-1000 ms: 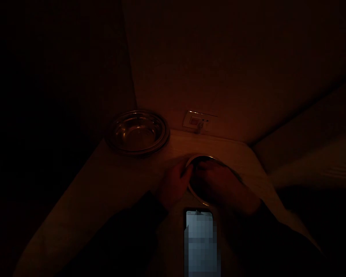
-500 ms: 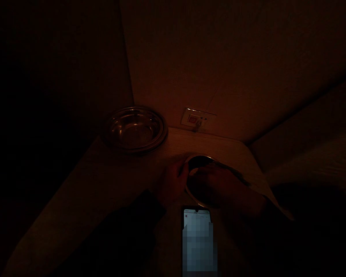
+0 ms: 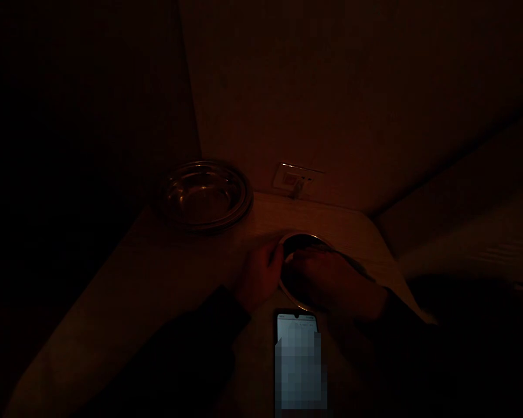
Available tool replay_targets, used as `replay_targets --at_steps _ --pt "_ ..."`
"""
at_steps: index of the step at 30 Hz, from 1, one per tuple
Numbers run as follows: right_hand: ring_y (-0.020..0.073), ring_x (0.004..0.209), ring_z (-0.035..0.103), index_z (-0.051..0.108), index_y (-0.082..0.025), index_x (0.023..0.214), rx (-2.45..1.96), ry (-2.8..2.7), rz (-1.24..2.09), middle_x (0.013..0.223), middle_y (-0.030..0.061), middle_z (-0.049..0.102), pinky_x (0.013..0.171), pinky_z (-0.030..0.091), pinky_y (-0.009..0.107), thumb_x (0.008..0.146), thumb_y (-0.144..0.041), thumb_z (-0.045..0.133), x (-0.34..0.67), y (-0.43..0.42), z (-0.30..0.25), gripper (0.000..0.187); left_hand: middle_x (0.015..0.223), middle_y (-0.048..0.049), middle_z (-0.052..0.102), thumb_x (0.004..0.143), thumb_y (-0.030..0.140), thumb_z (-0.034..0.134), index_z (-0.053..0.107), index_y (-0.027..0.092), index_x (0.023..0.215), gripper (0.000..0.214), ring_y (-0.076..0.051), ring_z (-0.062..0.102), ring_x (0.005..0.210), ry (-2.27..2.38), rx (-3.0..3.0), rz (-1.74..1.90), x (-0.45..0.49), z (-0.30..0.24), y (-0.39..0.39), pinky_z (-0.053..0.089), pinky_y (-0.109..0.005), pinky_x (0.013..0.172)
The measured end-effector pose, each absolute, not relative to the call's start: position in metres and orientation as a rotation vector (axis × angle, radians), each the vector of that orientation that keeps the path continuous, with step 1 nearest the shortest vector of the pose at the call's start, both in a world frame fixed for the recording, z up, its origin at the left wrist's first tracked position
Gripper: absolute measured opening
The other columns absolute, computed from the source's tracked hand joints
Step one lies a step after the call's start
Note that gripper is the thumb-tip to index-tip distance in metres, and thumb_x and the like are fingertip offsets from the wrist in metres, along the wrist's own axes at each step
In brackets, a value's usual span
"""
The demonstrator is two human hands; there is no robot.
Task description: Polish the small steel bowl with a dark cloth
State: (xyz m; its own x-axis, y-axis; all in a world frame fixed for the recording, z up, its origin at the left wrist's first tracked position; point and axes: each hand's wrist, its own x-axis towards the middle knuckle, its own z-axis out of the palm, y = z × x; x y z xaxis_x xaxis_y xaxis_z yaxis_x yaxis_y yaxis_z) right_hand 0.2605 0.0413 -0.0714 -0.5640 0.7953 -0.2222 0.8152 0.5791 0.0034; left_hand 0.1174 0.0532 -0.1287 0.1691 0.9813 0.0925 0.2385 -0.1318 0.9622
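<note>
The scene is very dark. A round metal bowl (image 3: 290, 297) stands on the wooden tabletop (image 3: 187, 278), its thin rim catching a little light. My left hand (image 3: 259, 276) grips the bowl's left rim, thumb along the edge. Over and inside the bowl is my right hand (image 3: 326, 278), its fingers curled down. What those fingers hold, if anything, is lost in shadow, and so are the bowl's contents. Just in front of the bowl lies a lit phone (image 3: 297, 366), its screen blurred out.
A wide, shiny metal dish (image 3: 207, 200), apparently stacked on another, sits at the table's back left corner. Behind the table, a socket plate (image 3: 298, 176) with a plug in it is set in the wall (image 3: 331, 104). The table's right edge slopes toward me.
My right hand has shifted slightly left and up within the bowl. My left hand stays on the rim. The reddish glow on the socket plate and the overall light have dimmed.
</note>
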Motion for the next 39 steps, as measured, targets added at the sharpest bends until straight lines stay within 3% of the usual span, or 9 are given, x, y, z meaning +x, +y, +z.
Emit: replay_targets --at_steps 5,11,18,24,31,39 --pt "0.0211 0.094 0.058 0.063 -0.013 0.099 1.439 2.619 -0.081 0.103 0.0099 0.063 0.081 0.041 0.031 0.085 -0.015 0.047 0.256 0.049 -0.075 0.021 0.106 -0.0073 0.07 0.087 0.024 0.041 0.064 0.015 0.107 0.031 -0.02 0.064 0.098 1.169 1.539 1.047 0.116 -0.128 0.053 0.048 -0.03 0.088" --pt "0.0193 0.085 0.06 0.065 -0.017 0.093 1.28 2.622 -0.172 0.093 0.0064 0.065 0.072 0.042 0.029 0.083 -0.016 0.05 0.259 0.042 -0.067 0.018 0.101 -0.0088 0.071 0.088 0.027 0.041 0.065 0.014 0.103 0.032 -0.02 0.065 0.092 1.227 1.511 1.053 0.118 -0.132 0.055 0.049 -0.031 0.083" --pt "0.0212 0.095 0.057 0.064 -0.015 0.097 1.399 2.654 -0.098 0.102 0.0085 0.062 0.08 0.04 0.031 0.085 -0.017 0.048 0.258 0.05 -0.073 0.02 0.101 -0.0088 0.071 0.088 0.025 0.04 0.064 0.014 0.105 0.032 -0.02 0.065 0.092 1.163 1.534 1.054 0.116 -0.131 0.054 0.049 -0.03 0.084" --pt "0.0187 0.083 0.059 0.065 -0.019 0.093 1.262 2.608 -0.167 0.092 0.0053 0.064 0.069 0.04 0.029 0.085 -0.018 0.05 0.262 0.039 -0.066 0.017 0.106 -0.0097 0.069 0.088 0.025 0.039 0.064 0.013 0.107 0.034 -0.02 0.064 0.097 1.171 1.474 1.047 0.118 -0.131 0.055 0.048 -0.031 0.087" --pt "0.0207 0.093 0.056 0.065 -0.018 0.098 1.375 2.647 -0.099 0.102 0.0071 0.062 0.075 0.04 0.03 0.086 -0.018 0.049 0.261 0.049 -0.073 0.02 0.101 -0.0085 0.071 0.088 0.025 0.039 0.065 0.014 0.104 0.032 -0.02 0.065 0.093 1.179 1.512 1.064 0.116 -0.131 0.055 0.048 -0.03 0.085" --pt "0.0165 0.076 0.059 0.066 -0.02 0.086 1.187 2.613 -0.268 0.086 0.0033 0.064 0.063 0.037 0.027 0.085 -0.018 0.051 0.267 0.041 -0.065 0.015 0.096 -0.0081 0.071 0.088 0.024 0.039 0.065 0.014 0.102 0.032 -0.019 0.066 0.089 1.198 1.489 1.057 0.117 -0.129 0.054 0.049 -0.028 0.081"
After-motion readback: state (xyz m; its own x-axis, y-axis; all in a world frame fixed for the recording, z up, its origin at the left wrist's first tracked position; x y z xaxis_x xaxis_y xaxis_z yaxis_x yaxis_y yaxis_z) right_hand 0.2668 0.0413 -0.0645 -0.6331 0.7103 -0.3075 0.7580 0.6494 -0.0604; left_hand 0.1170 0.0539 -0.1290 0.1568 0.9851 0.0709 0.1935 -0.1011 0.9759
